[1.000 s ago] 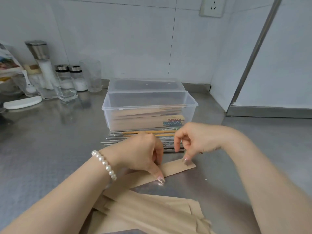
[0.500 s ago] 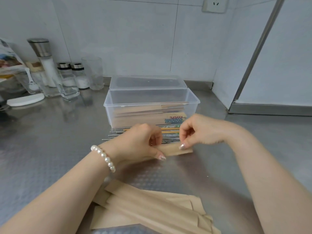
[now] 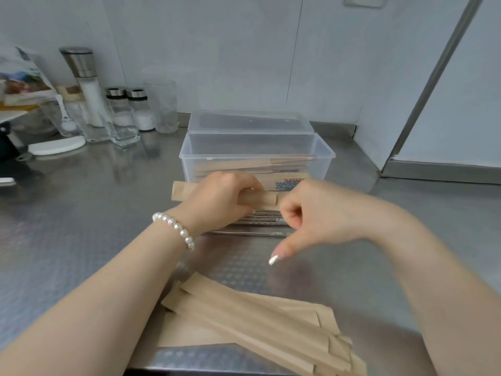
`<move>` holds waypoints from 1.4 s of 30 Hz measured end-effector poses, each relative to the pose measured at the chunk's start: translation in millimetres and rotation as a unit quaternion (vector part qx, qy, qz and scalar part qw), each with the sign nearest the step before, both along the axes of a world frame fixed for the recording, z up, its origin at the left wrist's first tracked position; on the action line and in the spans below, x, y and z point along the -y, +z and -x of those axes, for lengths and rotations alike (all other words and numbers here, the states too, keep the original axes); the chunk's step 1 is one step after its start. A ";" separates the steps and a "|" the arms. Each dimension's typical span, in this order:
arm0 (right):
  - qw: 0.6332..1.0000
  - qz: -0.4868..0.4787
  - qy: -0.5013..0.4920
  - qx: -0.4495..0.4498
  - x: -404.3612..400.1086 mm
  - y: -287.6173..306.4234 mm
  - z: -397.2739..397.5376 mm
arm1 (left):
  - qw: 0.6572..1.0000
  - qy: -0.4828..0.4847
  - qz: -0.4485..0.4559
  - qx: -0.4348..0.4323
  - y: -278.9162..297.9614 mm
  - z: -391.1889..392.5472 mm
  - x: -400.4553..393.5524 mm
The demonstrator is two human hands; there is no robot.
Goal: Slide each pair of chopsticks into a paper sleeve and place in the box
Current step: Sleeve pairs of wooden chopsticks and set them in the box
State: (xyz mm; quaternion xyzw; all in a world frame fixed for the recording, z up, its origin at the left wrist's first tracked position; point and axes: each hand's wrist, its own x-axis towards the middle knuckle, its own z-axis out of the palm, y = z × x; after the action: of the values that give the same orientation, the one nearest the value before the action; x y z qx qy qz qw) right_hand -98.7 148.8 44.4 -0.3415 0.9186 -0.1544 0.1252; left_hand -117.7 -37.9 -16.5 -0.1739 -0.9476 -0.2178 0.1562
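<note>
I am watching the left hand (image 3: 219, 202) holding a paper sleeve (image 3: 257, 200) level above the loose chopsticks (image 3: 257, 223), its grip closed around the sleeve's middle. The right hand (image 3: 317, 213) is curling at the sleeve's right end, thumb pointing down; I cannot tell whether its grip is pinching the paper. The chopsticks are lying on the steel surface (image 3: 81, 226) just in front of the clear box (image 3: 324, 158), which is already holding filled sleeves. A pile of empty sleeves (image 3: 257, 321) is lying near me.
</note>
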 end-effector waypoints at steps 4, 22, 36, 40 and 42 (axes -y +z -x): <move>0.979 -0.155 0.130 0.002 23.9 -7.0 -36.2 | 1.000 0.007 -0.012 -0.014 -4.5 5.0 3.1; 0.992 -0.117 0.037 0.007 6.2 -21.6 13.4 | 0.999 -0.004 -0.045 -0.006 -2.1 3.4 2.8; 0.936 0.262 -0.176 0.156 -41.7 -20.0 59.5 | 0.998 -0.046 -0.046 0.004 -0.8 -3.4 -11.8; 0.906 0.328 -0.167 0.208 -29.9 -24.5 57.2 | 0.997 -0.060 -0.051 -0.021 -2.3 -4.5 -13.3; 0.898 0.347 -0.165 0.213 -28.4 -22.8 56.2 | 0.996 -0.064 -0.057 -0.028 -2.8 -4.2 -13.5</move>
State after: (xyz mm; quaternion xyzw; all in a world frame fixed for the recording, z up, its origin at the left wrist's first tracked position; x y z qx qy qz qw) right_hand -154.9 177.1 21.6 -0.1660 0.8012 -0.5509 0.1645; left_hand -113.5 -24.4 -19.3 -0.2313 -0.9157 -0.2762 0.1780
